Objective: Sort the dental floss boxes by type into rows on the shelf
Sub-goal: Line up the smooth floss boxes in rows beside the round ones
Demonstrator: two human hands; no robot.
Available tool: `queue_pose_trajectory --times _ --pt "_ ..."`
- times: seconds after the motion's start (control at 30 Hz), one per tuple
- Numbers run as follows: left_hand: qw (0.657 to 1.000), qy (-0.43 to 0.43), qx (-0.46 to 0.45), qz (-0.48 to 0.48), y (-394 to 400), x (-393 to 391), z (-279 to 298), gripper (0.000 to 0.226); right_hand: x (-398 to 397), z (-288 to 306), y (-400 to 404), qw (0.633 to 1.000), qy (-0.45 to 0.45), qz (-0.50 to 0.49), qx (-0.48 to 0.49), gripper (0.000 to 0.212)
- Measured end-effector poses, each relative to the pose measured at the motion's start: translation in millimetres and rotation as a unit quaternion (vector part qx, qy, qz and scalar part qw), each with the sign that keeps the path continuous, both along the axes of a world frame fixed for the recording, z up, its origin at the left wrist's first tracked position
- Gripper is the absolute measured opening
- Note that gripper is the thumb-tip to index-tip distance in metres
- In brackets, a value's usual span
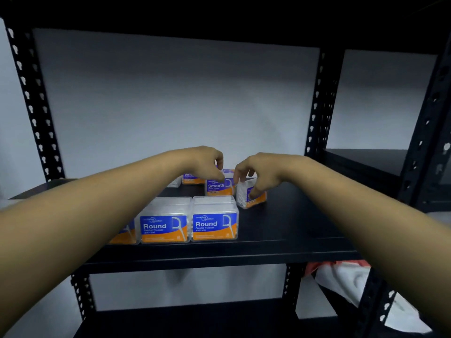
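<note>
Two rows are taking shape on the black shelf (280,230), the biggest thing in view, a metal rack board with perforated uprights either side. Along its front edge stands the "Round" row: a Round box (164,222) and a second Round box (214,219) touching side by side, with a third box (125,234) mostly hidden behind the left forearm. Further back sits the "Smooth" row: one Smooth box (218,186) facing forward, another rear box (192,178) behind the left hand, its label only partly readable, and a pale box end (175,182) to its left.

Just right of the forward Smooth box is a turned box (251,195), angled so its clear end shows the white flossers inside. The right hand (258,172) has its fingers curled over this box, thumb low on the labelled face, gripping it. The left hand (207,164) hovers with fingertips bunched at the top of the forward Smooth box; whether it actually pinches the box I cannot tell.

These boxes look like thin, hard, clear plastic, so probably light, stiff and somewhat slick; the loose picks inside likely shift when tilted. The safest hold seems across two opposite side walls near the top, away from the lid seam, turning the box flat on the shelf rather than lifting it high
</note>
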State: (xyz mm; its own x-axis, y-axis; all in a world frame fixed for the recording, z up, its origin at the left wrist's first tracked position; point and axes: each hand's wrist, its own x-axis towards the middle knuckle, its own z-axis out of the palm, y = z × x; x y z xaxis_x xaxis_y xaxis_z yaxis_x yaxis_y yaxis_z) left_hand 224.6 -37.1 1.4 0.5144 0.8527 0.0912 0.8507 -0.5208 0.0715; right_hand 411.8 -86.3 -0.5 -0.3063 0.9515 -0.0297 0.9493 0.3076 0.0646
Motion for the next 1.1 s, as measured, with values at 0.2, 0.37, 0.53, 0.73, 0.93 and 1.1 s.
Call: queue_pose_trajectory --times 0.2,0.37,0.53,0.73,0.93,1.1 --pt "0.999 0.022 -0.002 0.025 15 29 -9 0.060 17 -16 21 0.999 -0.010 0.037 -0.006 0.060" --pt "0.998 0.044 -0.010 0.053 26 43 -21 0.059 30 -22 35 0.999 -0.005 0.045 -0.023 0.054" --pt "0.996 0.068 0.002 0.062 28 51 -33 0.056 37 -31 40 0.998 0.009 0.056 -0.023 0.066" --pt "0.994 0.088 -0.015 0.068 26 55 -28 0.060 41 -34 40 0.997 0.021 0.066 -0.024 0.081" --pt "0.992 0.096 -0.035 0.070 29 61 -28 0.058 43 -35 44 0.998 0.017 0.062 -0.023 0.078" --pt "0.991 0.110 -0.044 0.065 27 61 -32 0.058 53 -33 44 0.998 0.001 0.043 -0.043 0.056"
